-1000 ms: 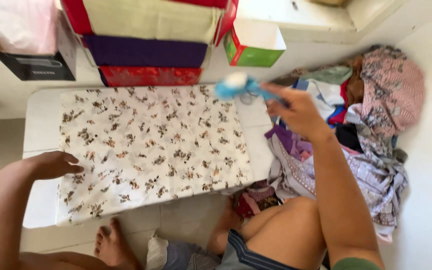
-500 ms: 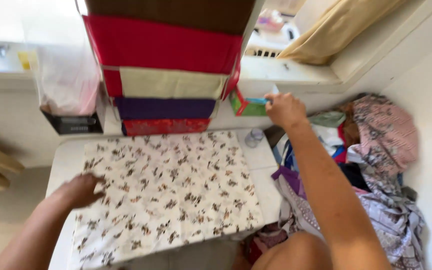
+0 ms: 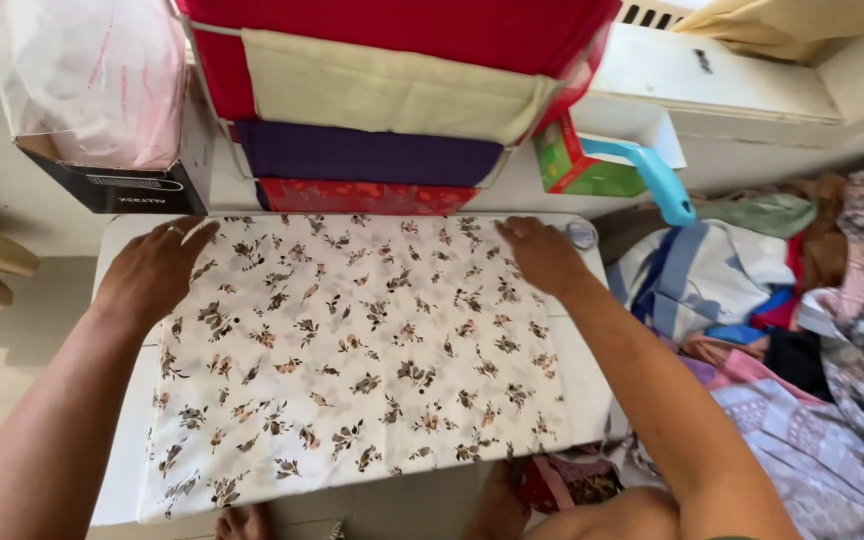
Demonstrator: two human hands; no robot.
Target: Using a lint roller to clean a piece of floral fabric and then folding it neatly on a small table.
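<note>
A: Nearest the camera, what lies on the low white surface (image 3: 124, 470)?

B: A thin white cotton cloth printed with small brown flowers (image 3: 352, 350), spread flat and covering most of the top, its near edge hanging slightly over the front.

A: And the 2 hands?

B: Both press its far corners, probably to hold it taut and smooth. The left hand (image 3: 152, 270) lies palm down, fingers together; the right hand (image 3: 542, 255) likewise. Each grip is wide and flat, closed on nothing.

A: To the right?

B: A soft, crumpled heap of mixed clothes (image 3: 782, 330), with a light blue plastic handle (image 3: 652, 175) above it.

A: Farther back?

B: Folded fabrics, red, cream and purple, stacked in a clear bag (image 3: 372, 90), beside a green cardboard box (image 3: 577, 165).
</note>
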